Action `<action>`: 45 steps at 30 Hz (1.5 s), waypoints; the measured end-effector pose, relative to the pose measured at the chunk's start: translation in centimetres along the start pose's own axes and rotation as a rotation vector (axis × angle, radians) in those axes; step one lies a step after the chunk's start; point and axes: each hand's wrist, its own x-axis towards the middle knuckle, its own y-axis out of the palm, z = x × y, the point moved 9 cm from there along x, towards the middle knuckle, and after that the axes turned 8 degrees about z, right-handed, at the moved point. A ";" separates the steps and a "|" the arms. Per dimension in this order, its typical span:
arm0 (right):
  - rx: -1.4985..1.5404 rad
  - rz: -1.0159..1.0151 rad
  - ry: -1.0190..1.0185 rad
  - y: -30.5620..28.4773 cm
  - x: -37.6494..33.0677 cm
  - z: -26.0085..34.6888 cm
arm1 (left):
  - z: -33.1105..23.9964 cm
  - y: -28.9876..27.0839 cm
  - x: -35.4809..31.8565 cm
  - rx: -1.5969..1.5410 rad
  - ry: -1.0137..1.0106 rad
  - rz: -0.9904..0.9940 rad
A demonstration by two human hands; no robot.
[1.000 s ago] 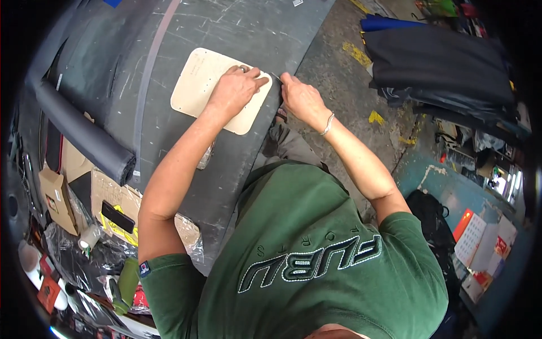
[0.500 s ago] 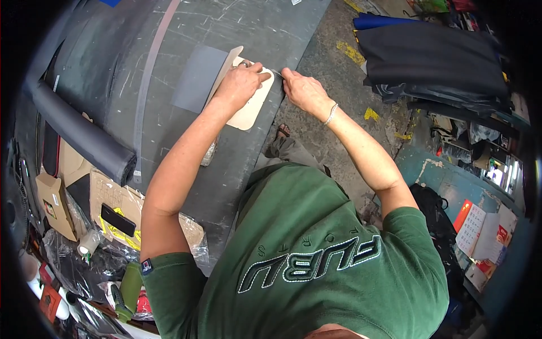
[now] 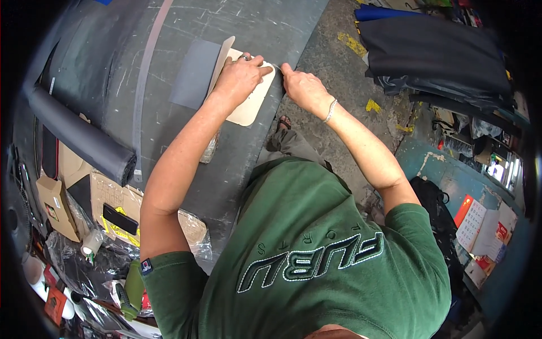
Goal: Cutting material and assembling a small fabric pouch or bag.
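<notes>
My left hand presses on a cream board with rounded corners, its fingers apart on the surface. An upright cream flap stands along the board's left side. Under and left of it lies a flat grey sheet. My right hand is closed just beyond the table edge, level with the board's far right corner. Between its fingertips and that corner shows a thin, pale tool; its exact kind is too small to tell. A bracelet circles the right wrist.
A dark roll lies on the scratched grey table at left, near a phone on cardboard. Black sheets are stacked across the floor at right. A black bag sits beside my right arm.
The view has shifted slightly. My right hand with the thin tool stays at the board's far right corner, its fingertips slightly farther away. My left hand keeps pressing the board.
</notes>
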 end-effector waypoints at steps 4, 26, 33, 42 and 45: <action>0.071 -0.051 -0.018 0.0 -0.4 0.6 | 0.4 0.3 0.1 0.067 -0.039 0.040; 0.216 -0.148 0.217 1.7 -1.7 1.3 | 0.0 0.0 0.1 0.075 0.036 -0.008; 0.290 -0.156 0.267 2.2 -2.0 1.7 | 0.0 0.1 -0.2 0.071 0.058 -0.034; 0.325 -0.165 0.307 2.7 -2.1 2.0 | -0.2 0.3 -0.5 0.086 0.094 -0.063; 0.348 -0.167 0.321 3.0 -2.2 2.2 | -0.3 0.1 -0.7 0.111 0.108 -0.106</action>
